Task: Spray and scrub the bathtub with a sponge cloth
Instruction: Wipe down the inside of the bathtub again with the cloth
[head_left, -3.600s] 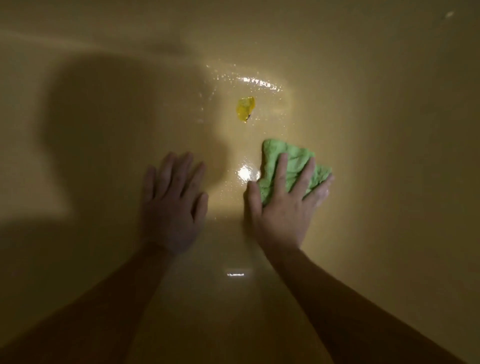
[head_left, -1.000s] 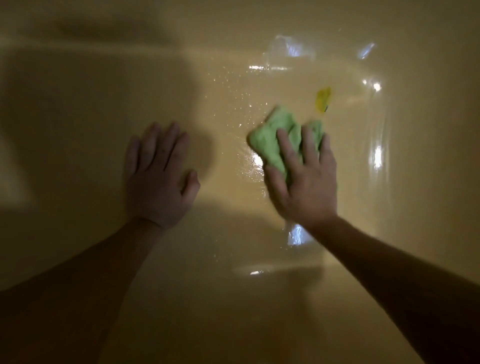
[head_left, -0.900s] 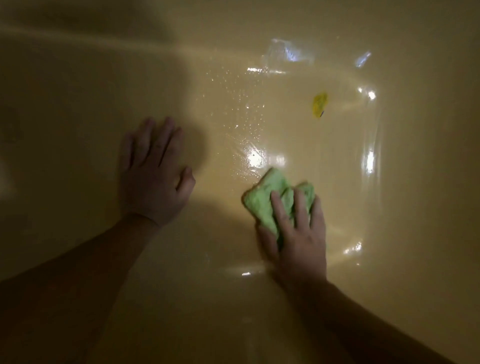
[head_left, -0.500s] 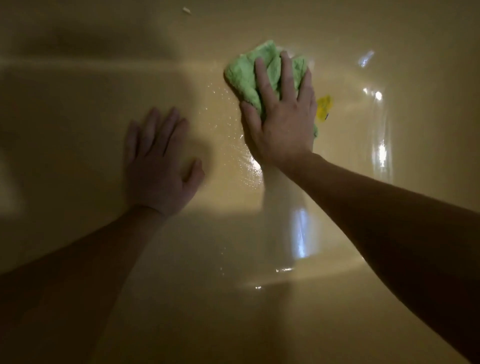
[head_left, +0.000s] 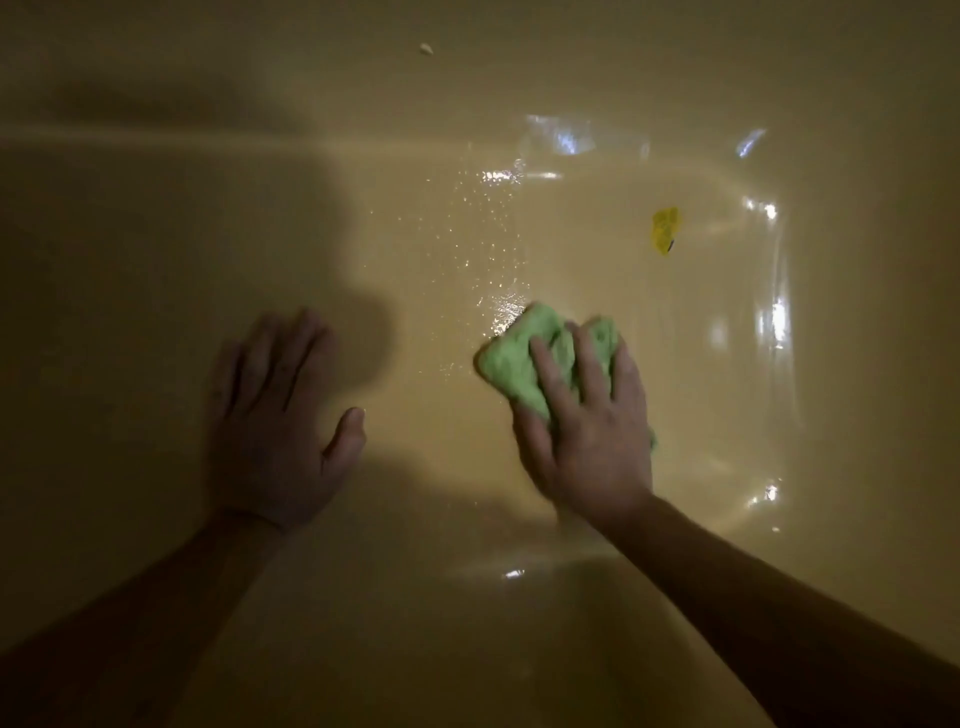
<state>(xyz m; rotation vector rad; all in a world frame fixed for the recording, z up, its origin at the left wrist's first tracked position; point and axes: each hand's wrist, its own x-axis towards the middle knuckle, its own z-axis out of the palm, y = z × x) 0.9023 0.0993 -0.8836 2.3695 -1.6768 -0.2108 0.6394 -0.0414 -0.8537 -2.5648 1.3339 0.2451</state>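
Left hand (head_left: 275, 415) planted flat on the bathtub (head_left: 441, 234) floor as a brace, right hand (head_left: 587, 436) pressing straight fingers onto the bunched green sponge cloth (head_left: 519, 358) to scrub the wet patch.

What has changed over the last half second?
The right hand has pulled the cloth back from the far wall toward the person, across the wet tub floor. The left hand stays flat on the floor; the yellow scrap has not moved.
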